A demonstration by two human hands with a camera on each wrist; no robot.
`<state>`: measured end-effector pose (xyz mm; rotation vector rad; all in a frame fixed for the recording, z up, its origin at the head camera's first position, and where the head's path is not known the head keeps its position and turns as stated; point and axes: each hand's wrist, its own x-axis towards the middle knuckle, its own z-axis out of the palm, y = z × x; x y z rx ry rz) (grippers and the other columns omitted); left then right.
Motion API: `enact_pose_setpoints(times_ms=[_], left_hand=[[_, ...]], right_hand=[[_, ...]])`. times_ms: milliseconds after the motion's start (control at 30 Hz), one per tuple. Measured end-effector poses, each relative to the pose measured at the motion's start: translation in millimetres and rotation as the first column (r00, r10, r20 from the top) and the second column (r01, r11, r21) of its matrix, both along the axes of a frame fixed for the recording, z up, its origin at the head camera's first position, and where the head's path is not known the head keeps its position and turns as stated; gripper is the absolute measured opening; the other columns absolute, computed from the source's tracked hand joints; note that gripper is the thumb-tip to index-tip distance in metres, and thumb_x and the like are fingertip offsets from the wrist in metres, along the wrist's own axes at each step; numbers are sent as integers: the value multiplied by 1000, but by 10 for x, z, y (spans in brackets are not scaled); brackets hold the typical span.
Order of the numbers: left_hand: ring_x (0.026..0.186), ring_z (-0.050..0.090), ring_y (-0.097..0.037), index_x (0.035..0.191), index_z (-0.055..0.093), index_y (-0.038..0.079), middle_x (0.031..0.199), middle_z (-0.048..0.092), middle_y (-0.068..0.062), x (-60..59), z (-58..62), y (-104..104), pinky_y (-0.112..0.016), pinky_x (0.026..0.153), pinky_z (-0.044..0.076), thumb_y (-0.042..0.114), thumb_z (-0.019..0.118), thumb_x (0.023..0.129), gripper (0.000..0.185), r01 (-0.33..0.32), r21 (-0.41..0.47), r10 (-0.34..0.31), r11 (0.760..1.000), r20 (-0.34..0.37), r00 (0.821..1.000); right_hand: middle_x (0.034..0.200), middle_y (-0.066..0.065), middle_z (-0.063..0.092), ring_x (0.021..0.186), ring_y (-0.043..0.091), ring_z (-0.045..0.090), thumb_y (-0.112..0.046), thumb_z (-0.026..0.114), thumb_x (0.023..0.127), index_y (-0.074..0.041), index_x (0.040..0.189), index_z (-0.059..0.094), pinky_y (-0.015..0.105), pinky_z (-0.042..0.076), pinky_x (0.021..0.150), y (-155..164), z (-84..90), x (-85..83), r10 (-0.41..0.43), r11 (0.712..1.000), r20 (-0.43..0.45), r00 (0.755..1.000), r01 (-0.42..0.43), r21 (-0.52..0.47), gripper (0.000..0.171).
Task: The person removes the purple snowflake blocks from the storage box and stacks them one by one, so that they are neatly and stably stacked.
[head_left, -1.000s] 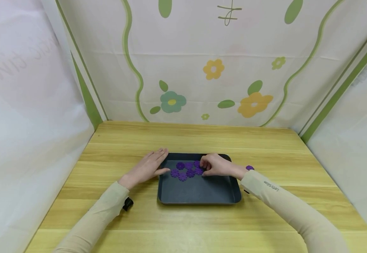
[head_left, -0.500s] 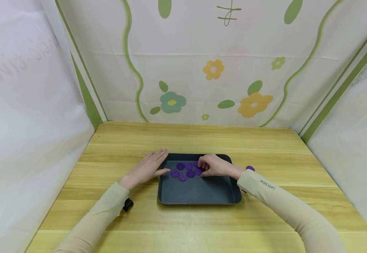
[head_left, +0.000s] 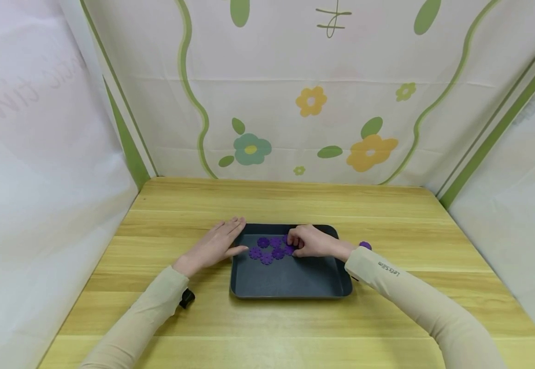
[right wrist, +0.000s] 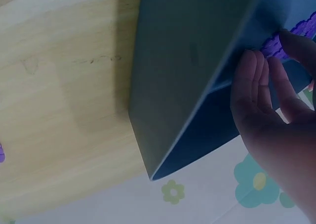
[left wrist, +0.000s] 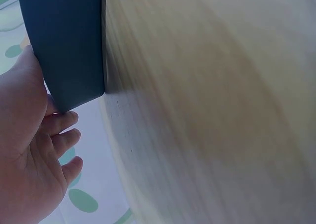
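Pale wood forms the table (head_left: 295, 318), with a black clip-like item (head_left: 186, 298) lying on it just beside the left sleeve.

Left side: the left hand (head_left: 213, 245) lies flat on the table against the left rim of the tray (head_left: 290, 279). Its fingers are straight and together, the thumb touching the rim, and it holds nothing. In the left wrist view the left hand (left wrist: 29, 155) shows relaxed fingers next to the tray's outer wall (left wrist: 64, 46). This hand has not shifted over the last second; it appears to steady the tray.

Centre: the dark grey tray is a shallow rectangular pan with a raised rim. It holds a cluster of purple flower-shaped discs (head_left: 267, 248), all gathered in its far half and touching one another. The near half of the tray floor shows no pieces.

Right side: the right hand (head_left: 311, 242) rests inside the tray at the right end of the cluster. Its fingers are curled and pinch the rightmost disc (head_left: 288, 248). The right wrist view shows the fingertips (right wrist: 256, 61) on the purple discs (right wrist: 276, 46) by the tray wall. Compared with one second ago, this hand has moved slightly left and closed further on the disc, so picking one piece out of the cluster appears to be under way.

One more purple disc (head_left: 365, 245) lies on the table outside the tray, just beside the right wrist.
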<state>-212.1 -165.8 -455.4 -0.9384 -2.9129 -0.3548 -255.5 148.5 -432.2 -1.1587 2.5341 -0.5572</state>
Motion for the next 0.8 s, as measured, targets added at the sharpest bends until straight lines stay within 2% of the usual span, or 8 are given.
enact_pose_setpoints(times_ms=[433, 800], left_hand=[[148, 35, -33, 153, 33, 0, 159, 35, -18, -8, -5, 3, -55, 121, 31, 48, 55, 99, 76, 3, 6, -3, 1000, 2, 1000], [148, 35, -34, 154, 33, 0, 159, 36, -18, -11, -8, 3, -55, 120, 31, 49, 55, 99, 76, 10, -3, -10, 1000, -5, 1000]], right_hand=[[98, 9, 66, 84, 17, 61, -15, 76, 86, -6, 104, 69, 22, 51, 72, -47, 31, 8, -15, 999, -26, 1000, 16, 32, 22], [100, 9, 68, 86, 15, 63, -13, 75, 86, -3, 107, 69, 23, 55, 75, -63, 45, 30, -42, 997, 14, 999, 41, 59, 24]])
